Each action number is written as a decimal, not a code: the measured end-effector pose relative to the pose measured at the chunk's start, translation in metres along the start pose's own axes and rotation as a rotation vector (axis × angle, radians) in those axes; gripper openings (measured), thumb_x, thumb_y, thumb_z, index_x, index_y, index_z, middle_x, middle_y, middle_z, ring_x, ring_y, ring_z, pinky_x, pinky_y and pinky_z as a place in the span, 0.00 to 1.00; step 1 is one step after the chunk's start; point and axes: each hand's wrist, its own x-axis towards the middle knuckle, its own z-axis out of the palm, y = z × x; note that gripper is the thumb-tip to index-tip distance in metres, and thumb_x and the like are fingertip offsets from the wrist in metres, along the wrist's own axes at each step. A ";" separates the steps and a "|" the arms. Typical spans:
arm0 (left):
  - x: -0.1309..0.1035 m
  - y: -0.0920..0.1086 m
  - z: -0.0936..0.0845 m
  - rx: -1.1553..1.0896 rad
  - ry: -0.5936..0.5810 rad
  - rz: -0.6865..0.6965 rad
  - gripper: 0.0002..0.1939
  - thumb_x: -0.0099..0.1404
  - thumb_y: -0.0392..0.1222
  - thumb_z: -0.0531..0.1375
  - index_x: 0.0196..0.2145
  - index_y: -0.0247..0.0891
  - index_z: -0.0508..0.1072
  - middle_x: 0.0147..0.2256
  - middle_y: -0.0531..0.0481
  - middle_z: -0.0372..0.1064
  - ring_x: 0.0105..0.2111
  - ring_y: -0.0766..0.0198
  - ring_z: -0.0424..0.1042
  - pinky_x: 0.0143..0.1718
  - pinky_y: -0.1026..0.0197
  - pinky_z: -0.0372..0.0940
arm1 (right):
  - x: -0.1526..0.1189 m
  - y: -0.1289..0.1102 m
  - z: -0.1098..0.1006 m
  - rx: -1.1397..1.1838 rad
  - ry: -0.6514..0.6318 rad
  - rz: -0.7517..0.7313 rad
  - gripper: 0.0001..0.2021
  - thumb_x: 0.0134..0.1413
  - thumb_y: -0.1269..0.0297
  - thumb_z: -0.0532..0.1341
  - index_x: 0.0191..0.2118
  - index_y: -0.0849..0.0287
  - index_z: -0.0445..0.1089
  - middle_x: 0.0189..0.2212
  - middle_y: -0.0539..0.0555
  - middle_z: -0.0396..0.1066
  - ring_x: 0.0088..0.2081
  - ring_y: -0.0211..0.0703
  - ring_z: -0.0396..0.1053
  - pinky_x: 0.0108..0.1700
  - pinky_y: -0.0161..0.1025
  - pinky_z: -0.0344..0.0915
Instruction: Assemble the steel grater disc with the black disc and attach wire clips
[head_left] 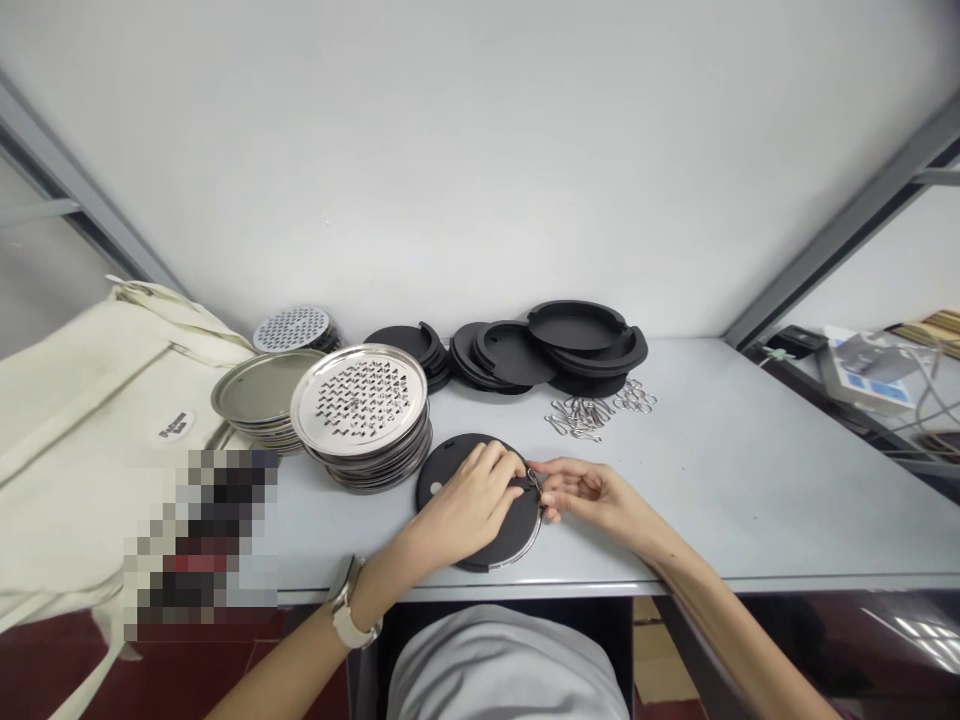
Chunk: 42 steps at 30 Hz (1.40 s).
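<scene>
A round black holder [450, 460] with a shiny metal plate edge along its lower right lies flat near the table's front edge. My left hand [480, 500] rests over it, fingers curled and pressed near its right rim. At that rim, my right hand [589, 495] pinches a small metal snap clip [534, 478]; whether the clip passes through the holder is hidden by my fingers. Left of the holder stands a stack of round metal grater plates [371, 400]. Behind my right hand lies a pile of loose metal clips [577, 415].
Black round holders [510, 355] are stacked along the wall, with deeper black trays [589, 340] beside them. Plain metal discs [266, 390] and another perforated stack [292, 328] stand at the left. A cream cloth bag [82, 430] hangs over the left side. Small rings [635, 397] lie behind the clips.
</scene>
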 end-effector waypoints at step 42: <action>-0.001 -0.001 -0.003 -0.109 0.003 -0.023 0.06 0.70 0.36 0.51 0.44 0.40 0.64 0.43 0.48 0.62 0.46 0.60 0.62 0.50 0.56 0.60 | -0.001 -0.011 0.003 -0.131 0.017 -0.004 0.17 0.55 0.54 0.62 0.45 0.60 0.69 0.28 0.50 0.66 0.29 0.36 0.64 0.36 0.36 0.63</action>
